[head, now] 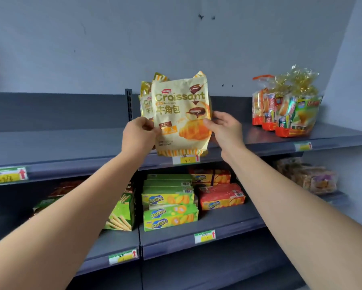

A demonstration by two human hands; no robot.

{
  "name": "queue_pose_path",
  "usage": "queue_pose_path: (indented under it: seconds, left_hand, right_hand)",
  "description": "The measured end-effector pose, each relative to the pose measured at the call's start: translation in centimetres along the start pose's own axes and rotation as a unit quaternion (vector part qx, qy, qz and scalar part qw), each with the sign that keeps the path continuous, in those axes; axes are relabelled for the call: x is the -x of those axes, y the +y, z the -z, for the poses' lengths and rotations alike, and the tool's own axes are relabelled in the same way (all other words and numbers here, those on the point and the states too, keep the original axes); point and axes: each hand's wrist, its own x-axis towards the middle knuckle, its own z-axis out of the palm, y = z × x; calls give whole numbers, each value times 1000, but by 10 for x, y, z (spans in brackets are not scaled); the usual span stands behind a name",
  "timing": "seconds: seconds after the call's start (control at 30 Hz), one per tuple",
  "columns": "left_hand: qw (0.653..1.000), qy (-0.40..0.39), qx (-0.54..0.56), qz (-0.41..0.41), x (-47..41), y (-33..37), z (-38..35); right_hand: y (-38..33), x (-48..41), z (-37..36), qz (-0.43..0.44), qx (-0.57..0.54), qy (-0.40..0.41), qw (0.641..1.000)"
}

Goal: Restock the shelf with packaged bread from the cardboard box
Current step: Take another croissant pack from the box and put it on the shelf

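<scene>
Holding the croissant bag point(181, 116) upright above the shelf point(71, 147), left hand point(139, 136) pinches its left edge; right hand point(225, 129) fingers point(208, 123) pinch its right edge.

Single head-worn wide-angle view, facing forward at the shelf point(280, 141) from arm's reach, level with its upper tier (edges bowed); lower tiers fall below, wall above.

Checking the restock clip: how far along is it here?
Done: one croissant bag already stands on the top shelf. In hand: the left hand and right hand hold a second croissant bag upright in front of it. Left: unclear, since the cardboard box is out of view.
</scene>
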Motion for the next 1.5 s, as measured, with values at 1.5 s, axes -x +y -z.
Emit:
queue_pose_path:
  seconds: [1.5]
  left_hand:
    - [993, -10, -110, 44, -109, -74, -27]
  right_hand:
    - [97, -110, -55, -28, 91, -65, 993]
